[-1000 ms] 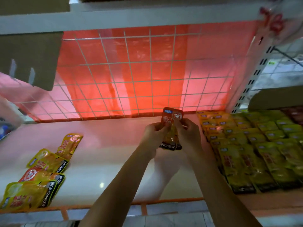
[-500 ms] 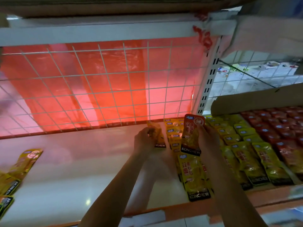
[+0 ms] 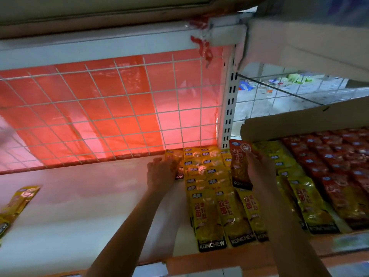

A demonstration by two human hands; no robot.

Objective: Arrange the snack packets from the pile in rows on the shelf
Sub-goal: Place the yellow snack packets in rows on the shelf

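My left hand (image 3: 161,172) lies on a yellow snack packet (image 3: 175,162) at the back of the white shelf (image 3: 89,206), just left of the rows of yellow packets (image 3: 215,206); the fingers cover most of it. My right hand (image 3: 259,168) holds an orange-red KONCHEW packet (image 3: 238,162) upright above those rows. At the far left edge lies the pile of yellow packets (image 3: 18,204), only partly in view.
A white wire grid (image 3: 119,108) with red plastic sheet behind it closes the shelf's back. A slotted white upright (image 3: 228,114) divides bays. The right bay holds rows of yellow and red packets (image 3: 339,172) under a cardboard flap (image 3: 299,122). An orange rail (image 3: 219,260) edges the shelf front.
The view has swung right. My left hand has lowered its packet onto the shelf beside the rows, while my right hand keeps the orange-red packet raised over them.
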